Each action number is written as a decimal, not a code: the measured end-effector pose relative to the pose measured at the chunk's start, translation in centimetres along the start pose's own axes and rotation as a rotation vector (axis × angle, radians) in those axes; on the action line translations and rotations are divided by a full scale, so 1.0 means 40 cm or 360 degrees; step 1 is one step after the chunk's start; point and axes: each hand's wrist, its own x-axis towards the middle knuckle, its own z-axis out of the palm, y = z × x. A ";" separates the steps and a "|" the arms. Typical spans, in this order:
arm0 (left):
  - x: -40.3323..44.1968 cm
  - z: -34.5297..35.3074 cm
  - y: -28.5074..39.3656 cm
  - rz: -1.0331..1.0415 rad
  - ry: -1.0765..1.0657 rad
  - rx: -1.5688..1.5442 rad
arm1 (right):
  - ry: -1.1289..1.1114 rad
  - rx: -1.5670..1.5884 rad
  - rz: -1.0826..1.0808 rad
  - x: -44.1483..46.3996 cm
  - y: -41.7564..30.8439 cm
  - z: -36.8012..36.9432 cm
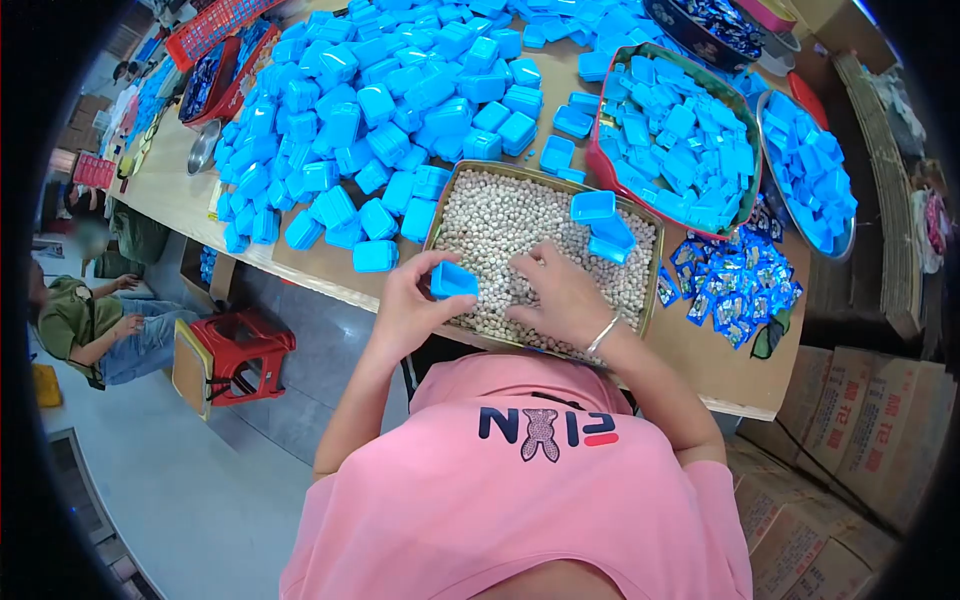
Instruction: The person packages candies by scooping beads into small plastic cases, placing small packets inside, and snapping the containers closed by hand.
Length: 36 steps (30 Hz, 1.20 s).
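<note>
Blue box (453, 281) is held between thumb and fingers of the left grip (422, 303), over the left side of the tray (651, 285); the right grip (562, 303) is half curled at the pale beads (500, 215), whether any are pinched cannot be told.

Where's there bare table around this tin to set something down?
Mainly the brown board right of the tin, between the blue packets and the board's near edge. A thin strip lies left of the tin, before the heaped blue boxes. Farther back, bare table shows between that heap and the red-rimmed tray. Crowded: the heap, tray and tin.
</note>
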 end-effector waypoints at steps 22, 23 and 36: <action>0.036 0.082 -0.048 -0.0070 -0.0535 -0.0785 | 0.0013 0.0750 0.0149 -0.031 -0.032 -0.094; 0.035 0.080 -0.046 -0.0072 -0.0522 -0.0789 | 0.0002 0.0752 0.0143 -0.038 -0.016 -0.087; 0.051 0.071 -0.049 -0.0174 -0.0615 -0.0844 | -0.0155 0.0505 0.0199 -0.092 0.056 -0.019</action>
